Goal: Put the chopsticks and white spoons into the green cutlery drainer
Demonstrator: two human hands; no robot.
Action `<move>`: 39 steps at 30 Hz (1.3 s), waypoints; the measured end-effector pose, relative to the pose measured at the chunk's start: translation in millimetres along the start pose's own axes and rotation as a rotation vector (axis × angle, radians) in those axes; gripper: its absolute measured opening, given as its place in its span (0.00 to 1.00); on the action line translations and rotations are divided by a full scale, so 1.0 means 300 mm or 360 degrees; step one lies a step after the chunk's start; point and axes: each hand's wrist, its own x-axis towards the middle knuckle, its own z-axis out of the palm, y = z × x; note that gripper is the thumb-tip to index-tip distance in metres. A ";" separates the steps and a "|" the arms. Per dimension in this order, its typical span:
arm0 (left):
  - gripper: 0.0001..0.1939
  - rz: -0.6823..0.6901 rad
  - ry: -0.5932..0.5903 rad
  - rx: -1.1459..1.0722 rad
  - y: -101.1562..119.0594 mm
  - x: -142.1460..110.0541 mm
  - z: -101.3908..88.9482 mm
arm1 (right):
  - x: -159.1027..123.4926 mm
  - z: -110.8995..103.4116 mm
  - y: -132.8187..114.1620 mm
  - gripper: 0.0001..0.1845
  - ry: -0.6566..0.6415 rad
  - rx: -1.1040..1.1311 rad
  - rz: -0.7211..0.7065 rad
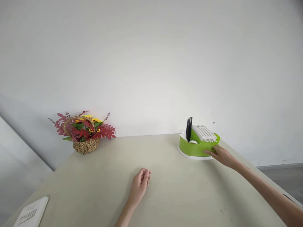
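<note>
A green cutlery holder (193, 148) with a white base and a white slotted lid stands at the table's far right. Black forks (189, 128) and white spoons stick up from its left part. My right hand (221, 155) reaches out and grips the holder's right side, fingers pressed on the green wall. My left hand (140, 186) rests on the table (165, 195) near the middle, fingers loosely curled with nothing in them.
A wicker basket (84, 143) of red and yellow artificial flowers stands at the table's far left corner. A white printed sheet (32, 214) lies at the near left edge. A plain white wall rises behind the table.
</note>
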 end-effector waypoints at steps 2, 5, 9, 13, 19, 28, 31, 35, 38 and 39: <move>0.24 0.0013 -0.0003 0.0015 -0.014 0.003 -0.013 | 0.006 -0.008 0.026 0.34 0.0012 0.0005 0.0023; 0.25 0.0036 -0.0014 0.0048 -0.031 0.007 -0.025 | 0.007 -0.016 0.058 0.34 0.0045 0.0028 0.0045; 0.23 0.0043 -0.0034 0.0084 -0.037 0.007 -0.027 | -0.023 -0.006 0.058 0.32 0.0084 0.0126 0.0046; 0.23 0.0045 -0.0051 0.0108 -0.030 0.006 -0.024 | -0.126 0.058 -0.045 0.38 0.0496 0.0322 0.0233; 0.23 0.0027 -0.0074 0.0118 -0.038 0.009 -0.027 | -0.299 0.265 -0.325 0.24 0.0674 0.0686 0.0490; 0.23 0.0041 -0.0042 0.0108 -0.044 0.008 -0.036 | -0.271 0.369 -0.491 0.21 -0.0040 0.1074 0.0028; 0.23 0.0036 -0.0038 0.0100 -0.047 0.007 -0.036 | -0.277 0.367 -0.480 0.22 -0.0055 0.1119 0.0031; 0.23 0.0024 -0.0037 0.0109 -0.048 0.007 -0.038 | -0.284 0.373 -0.478 0.20 -0.0059 0.1138 0.0042; 0.23 0.0010 -0.0032 0.0111 -0.050 0.007 -0.040 | -0.281 0.380 -0.482 0.20 -0.0050 0.1140 0.0041; 0.24 0.0004 -0.0034 0.0114 -0.051 0.007 -0.040 | -0.279 0.382 -0.483 0.20 -0.0044 0.1141 0.0041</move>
